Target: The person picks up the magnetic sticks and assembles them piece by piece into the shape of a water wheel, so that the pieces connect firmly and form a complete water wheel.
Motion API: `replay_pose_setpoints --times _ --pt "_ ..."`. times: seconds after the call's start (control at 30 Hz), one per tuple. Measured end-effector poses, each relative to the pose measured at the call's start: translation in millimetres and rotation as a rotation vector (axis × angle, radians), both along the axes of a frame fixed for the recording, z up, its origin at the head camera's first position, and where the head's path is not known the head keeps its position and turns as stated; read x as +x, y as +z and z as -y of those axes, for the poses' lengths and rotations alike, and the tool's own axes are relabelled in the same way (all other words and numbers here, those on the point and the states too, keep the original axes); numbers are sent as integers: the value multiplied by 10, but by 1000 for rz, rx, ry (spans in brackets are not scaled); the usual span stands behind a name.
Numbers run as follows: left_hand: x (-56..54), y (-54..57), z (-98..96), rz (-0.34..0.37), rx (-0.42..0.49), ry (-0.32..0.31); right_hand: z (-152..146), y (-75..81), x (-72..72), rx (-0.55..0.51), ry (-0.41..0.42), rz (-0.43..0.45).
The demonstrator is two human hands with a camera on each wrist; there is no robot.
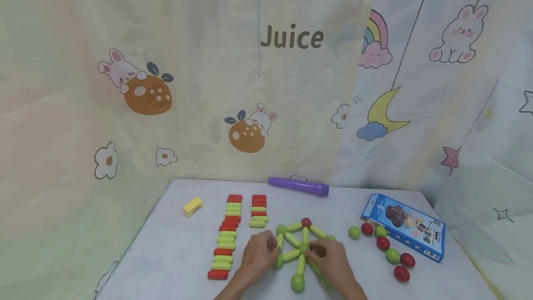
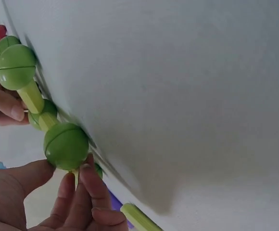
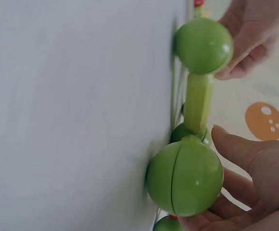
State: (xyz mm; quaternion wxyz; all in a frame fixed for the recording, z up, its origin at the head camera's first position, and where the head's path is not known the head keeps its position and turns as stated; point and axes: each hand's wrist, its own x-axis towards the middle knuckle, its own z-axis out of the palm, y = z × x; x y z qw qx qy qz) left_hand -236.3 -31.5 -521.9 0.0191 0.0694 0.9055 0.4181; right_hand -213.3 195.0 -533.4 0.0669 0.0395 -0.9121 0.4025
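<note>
A wheel-shaped frame of yellow-green rods and balls lies at the table's front middle in the head view; its far ball is red (image 1: 306, 222), the others green. My left hand (image 1: 259, 254) pinches the green ball on the frame's left side (image 2: 66, 146) between thumb and fingers. At the hub, my right hand (image 1: 331, 259) has its thumb and fingertips on the central green ball (image 1: 304, 247), partly covering the rods on that side. The nearest green ball (image 1: 297, 283) stands free of both hands. Close to the right wrist camera is another green ball (image 3: 185, 178), beside the right palm.
Red and yellow-green rods (image 1: 225, 240) lie in two columns on the left, near a yellow arch block (image 1: 193, 206). A purple stick with a thicker end (image 1: 298, 186) lies at the back. Several loose red and green balls (image 1: 383, 243) sit beside a blue box (image 1: 410, 227).
</note>
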Motion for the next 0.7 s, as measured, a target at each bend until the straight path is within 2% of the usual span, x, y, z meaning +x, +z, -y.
replay_pose_setpoints --times 0.13,0.3,0.57,0.7 --pt "6 5 26 58 43 -48 -61 7 44 -115 43 30" --pt "-2 21 74 117 66 -103 -88 3 62 -190 62 67" --pt "-57 -13 143 29 -91 -287 -128 2 70 -206 77 101" --pt "-75 -13 160 12 -114 -325 -190 10 84 -242 79 119"
